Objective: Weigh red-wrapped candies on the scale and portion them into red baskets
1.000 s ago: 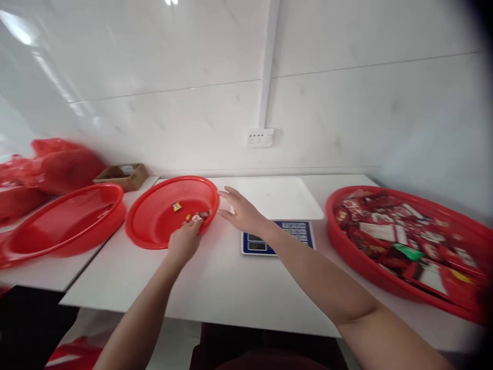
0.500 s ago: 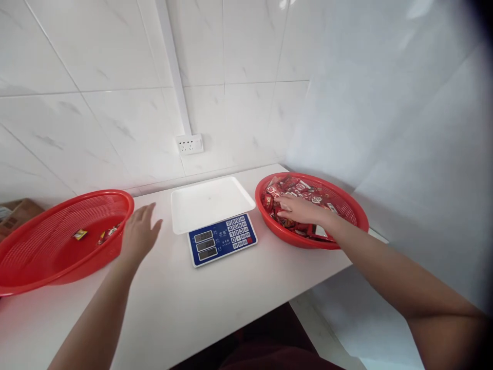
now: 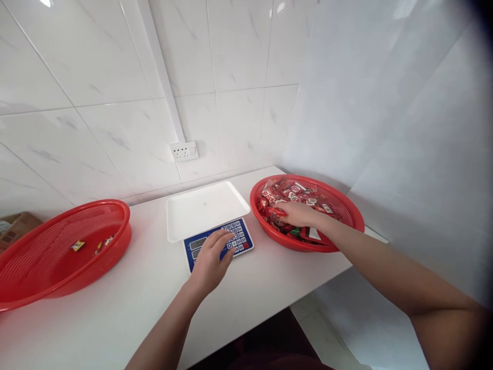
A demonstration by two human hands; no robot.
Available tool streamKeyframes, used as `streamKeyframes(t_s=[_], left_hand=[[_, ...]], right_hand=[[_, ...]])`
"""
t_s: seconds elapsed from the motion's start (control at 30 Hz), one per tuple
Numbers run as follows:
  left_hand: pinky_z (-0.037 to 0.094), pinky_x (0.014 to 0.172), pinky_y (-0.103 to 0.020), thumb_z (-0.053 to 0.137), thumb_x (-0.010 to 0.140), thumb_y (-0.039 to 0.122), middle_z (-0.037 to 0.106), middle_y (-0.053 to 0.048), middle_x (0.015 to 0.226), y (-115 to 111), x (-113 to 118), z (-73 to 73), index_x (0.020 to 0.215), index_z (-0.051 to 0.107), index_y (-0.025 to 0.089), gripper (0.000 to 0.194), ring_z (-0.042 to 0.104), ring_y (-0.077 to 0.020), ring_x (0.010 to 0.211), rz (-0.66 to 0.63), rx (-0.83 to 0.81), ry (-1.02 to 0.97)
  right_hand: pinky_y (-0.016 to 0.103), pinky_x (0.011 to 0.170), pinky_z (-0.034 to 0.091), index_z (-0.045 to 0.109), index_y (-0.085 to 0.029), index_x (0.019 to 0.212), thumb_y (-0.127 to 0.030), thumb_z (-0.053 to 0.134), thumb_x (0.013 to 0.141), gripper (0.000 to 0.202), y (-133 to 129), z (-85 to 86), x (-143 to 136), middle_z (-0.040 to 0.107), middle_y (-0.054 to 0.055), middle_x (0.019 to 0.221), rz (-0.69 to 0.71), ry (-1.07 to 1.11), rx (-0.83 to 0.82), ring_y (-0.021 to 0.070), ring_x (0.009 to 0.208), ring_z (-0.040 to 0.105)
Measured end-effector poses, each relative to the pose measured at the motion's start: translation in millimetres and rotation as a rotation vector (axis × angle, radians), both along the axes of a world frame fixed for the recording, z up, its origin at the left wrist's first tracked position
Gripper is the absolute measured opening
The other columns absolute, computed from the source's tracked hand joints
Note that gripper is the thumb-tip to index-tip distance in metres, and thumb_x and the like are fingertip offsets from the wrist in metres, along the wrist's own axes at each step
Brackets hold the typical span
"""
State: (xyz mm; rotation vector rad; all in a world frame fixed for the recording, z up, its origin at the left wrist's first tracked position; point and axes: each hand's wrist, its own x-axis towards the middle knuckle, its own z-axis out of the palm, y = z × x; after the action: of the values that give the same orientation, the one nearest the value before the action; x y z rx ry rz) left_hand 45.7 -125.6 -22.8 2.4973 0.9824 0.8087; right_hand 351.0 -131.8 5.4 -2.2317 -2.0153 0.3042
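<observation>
My left hand point(image 3: 212, 259) is over the blue keypad panel of the white scale point(image 3: 243, 237), its fingers apart and nothing in them. Behind the panel lies the scale's bare white tray point(image 3: 208, 209). On the right, my right hand point(image 3: 296, 213) reaches into a red basket point(image 3: 356, 213) of red-wrapped packets point(image 3: 295, 196). Its fingers are closed on a red packet point(image 3: 275, 212) at the basket's left side.
A second red basket point(image 3: 125, 216) stands at the left with a few small packets point(image 3: 77, 245) inside. Behind it is a cardboard box point(image 3: 23, 228). The white table point(image 3: 154, 298) meets a tiled wall with a socket point(image 3: 184, 151).
My left hand has moved right, from beside the left basket to over the scale's keypad. My right hand has closed on a red packet. The view has shifted slightly.
</observation>
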Motion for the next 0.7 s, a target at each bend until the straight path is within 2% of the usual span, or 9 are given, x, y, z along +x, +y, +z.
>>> streamKeyframes(t_s=[0.17, 0.23, 0.33, 0.43, 0.53, 0.6, 0.7], left_hand=[[0.052, 0.083, -0.032, 0.045, 0.088, 0.035, 0.058, -0.003, 0.122, -5, -3, 6.1, 0.113, 0.056, 0.03, 0.027, 0.054, -0.0206, 0.112, 0.028, -0.206, -0.055], [0.051, 0.083, -0.031, 0.047, 0.087, 0.036, 0.06, -0.003, 0.119, -5, 0, 9.3, 0.114, 0.055, 0.029, 0.029, 0.056, -0.02, 0.11, 0.03, -0.295, -0.104], [0.051, 0.082, -0.031, 0.05, 0.086, 0.038, 0.059, -0.006, 0.119, -1, 9, 11.7, 0.125, 0.046, 0.026, 0.041, 0.058, -0.0192, 0.104, -0.003, -0.458, -0.264], [0.054, 0.07, -0.029, 0.053, 0.084, 0.042, 0.058, -0.01, 0.119, 6, 19, 11.6, 0.132, 0.038, 0.022, 0.054, 0.06, -0.0177, 0.091, -0.054, -0.614, -0.493], [0.052, 0.056, -0.024, 0.059, 0.079, 0.044, 0.063, -0.009, 0.102, 10, 22, 12.1, 0.124, 0.045, 0.017, 0.054, 0.06, -0.0152, 0.076, -0.041, -0.723, -0.634], [0.05, 0.053, -0.023, 0.062, 0.076, 0.045, 0.064, -0.007, 0.094, 12, 20, 13.4, 0.118, 0.048, 0.016, 0.053, 0.06, -0.0145, 0.072, -0.012, -0.766, -0.671], [0.052, 0.054, -0.024, 0.066, 0.072, 0.045, 0.064, -0.005, 0.091, 16, 13, 16.7, 0.117, 0.046, 0.018, 0.056, 0.062, -0.0149, 0.072, 0.033, -0.751, -0.713]], right_hand=[[0.037, 0.086, 0.045, 0.049, -0.016, 0.127, -0.036, 0.051, 0.083, 0.048, 8, 21.0, 13, 0.059, 0.012, 0.126, -0.092, 0.088, 0.193, 0.0302, 0.112, 0.055], [0.035, 0.089, 0.044, 0.049, -0.017, 0.127, -0.041, 0.051, 0.084, 0.05, 7, 30.3, 3, 0.056, 0.01, 0.129, -0.093, 0.158, 0.26, 0.0281, 0.115, 0.054], [0.035, 0.09, 0.044, 0.054, -0.019, 0.121, -0.045, 0.058, 0.079, 0.049, 2, 38.8, -27, 0.06, 0.008, 0.124, -0.006, 0.417, 0.282, 0.0273, 0.112, 0.055], [0.033, 0.082, 0.049, 0.061, -0.019, 0.109, -0.04, 0.067, 0.072, 0.043, -6, 36.5, -65, 0.068, 0.005, 0.105, 0.172, 0.735, 0.123, 0.025, 0.096, 0.063], [0.031, 0.073, 0.051, 0.062, -0.018, 0.103, -0.036, 0.071, 0.067, 0.041, -9, 25.5, -92, 0.07, 0.003, 0.092, 0.258, 0.92, -0.009, 0.0218, 0.084, 0.065], [0.029, 0.069, 0.051, 0.062, -0.018, 0.104, -0.035, 0.072, 0.066, 0.043, -6, 17.6, -98, 0.07, 0.003, 0.091, 0.263, 0.99, -0.035, 0.0202, 0.082, 0.065], [0.029, 0.066, 0.051, 0.063, -0.018, 0.108, -0.03, 0.071, 0.067, 0.043, -1, 12.7, -92, 0.07, 0.003, 0.086, 0.246, 1.006, -0.033, 0.0186, 0.077, 0.064]])
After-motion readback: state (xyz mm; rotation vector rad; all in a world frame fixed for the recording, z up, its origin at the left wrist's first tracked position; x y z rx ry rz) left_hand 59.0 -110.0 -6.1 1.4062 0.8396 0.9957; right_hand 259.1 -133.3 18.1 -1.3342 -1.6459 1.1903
